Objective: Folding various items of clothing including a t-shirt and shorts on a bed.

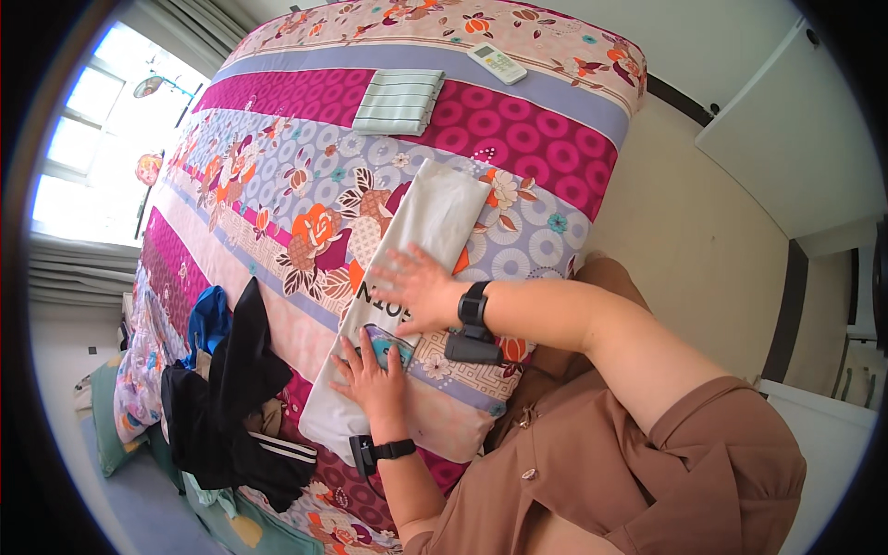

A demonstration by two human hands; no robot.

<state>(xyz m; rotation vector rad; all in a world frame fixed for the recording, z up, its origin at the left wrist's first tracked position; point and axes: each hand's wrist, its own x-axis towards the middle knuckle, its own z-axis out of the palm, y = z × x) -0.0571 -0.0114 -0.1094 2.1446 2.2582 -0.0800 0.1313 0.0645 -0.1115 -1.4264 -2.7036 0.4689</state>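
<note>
A long, narrow strip of folded white cloth point(449, 208) with black lettering and a small blue-and-purple printed patch lies slantwise on a bed point(564, 153), near the person's side. Its fabric looks soft and smooth, with a rounded lower end. The left hand point(375, 377), fingers spread and palm down, rests flat on it beside the patch. The right hand point(416, 289) is also spread, over the middle of the strip, slightly blurred; whether it presses down I cannot tell.

The bedcover mixes magenta ring patterns, lilac bands and orange flowers. Farther up lie a neat, pale green dark-striped folded cloth point(398, 102) and a white rectangular remote control point(497, 64). At left, crumpled black clothing point(245, 351) bunches loosely against a bright blue fabric piece point(207, 314).
</note>
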